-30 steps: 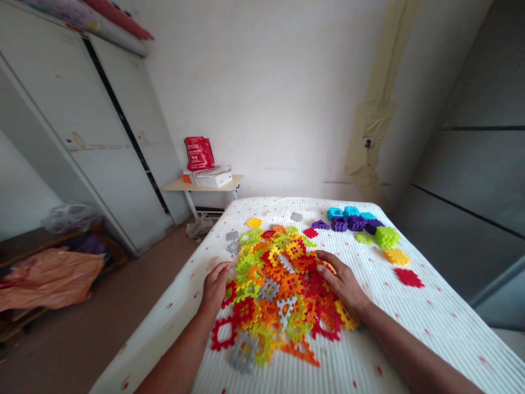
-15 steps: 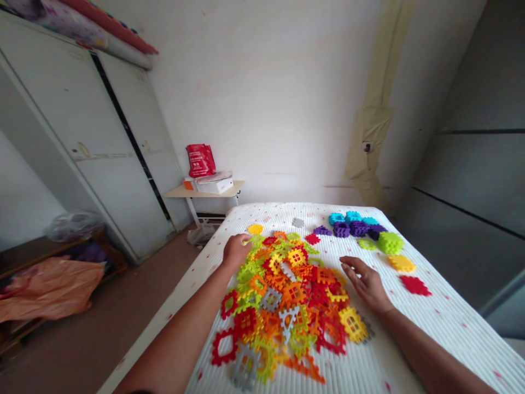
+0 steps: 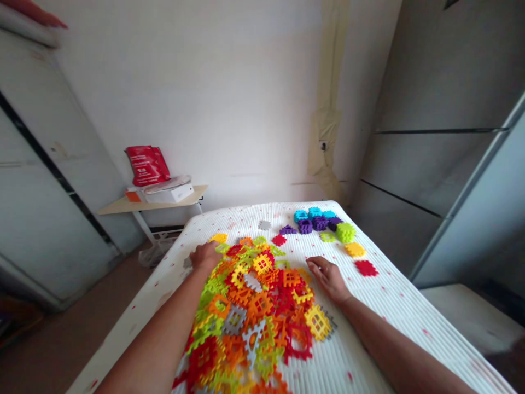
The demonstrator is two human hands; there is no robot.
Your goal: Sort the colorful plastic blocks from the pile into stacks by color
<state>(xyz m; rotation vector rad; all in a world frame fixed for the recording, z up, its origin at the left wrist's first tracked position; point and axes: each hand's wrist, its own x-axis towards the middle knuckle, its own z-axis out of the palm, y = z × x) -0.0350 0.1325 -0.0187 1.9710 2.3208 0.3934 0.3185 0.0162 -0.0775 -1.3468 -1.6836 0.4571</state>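
A heap of interlocking plastic building plates [image 3: 260, 303] in red, orange, yellow, lime and grey lies on the white ribbed bed cover [image 3: 394, 323]. My left hand [image 3: 205, 255] is over the heap's far left edge, below a yellow plate [image 3: 219, 238]. Its fingers are curled down and mostly hidden. A small grey plate [image 3: 187, 262] shows at its outer side; whether the hand grips it is unclear. My right hand [image 3: 329, 278] hovers beside the heap's right edge, loosely bent, fingers a little apart, with nothing visible in it. Nearest below it is a yellow window plate [image 3: 318, 323].
Sorted stacks stand at the far right: blue [image 3: 314, 212], purple [image 3: 320, 222], lime [image 3: 345, 232], yellow [image 3: 355, 250] and red [image 3: 366, 267]. A single grey plate [image 3: 264, 225] lies farther back. Beyond the bed, a small table [image 3: 112, 207] holds a red bag [image 3: 146, 166].
The view has swung to the right, so everything sits further left. A grey plate now shows beside my left hand. My right hand keeps about the same place by the heap.
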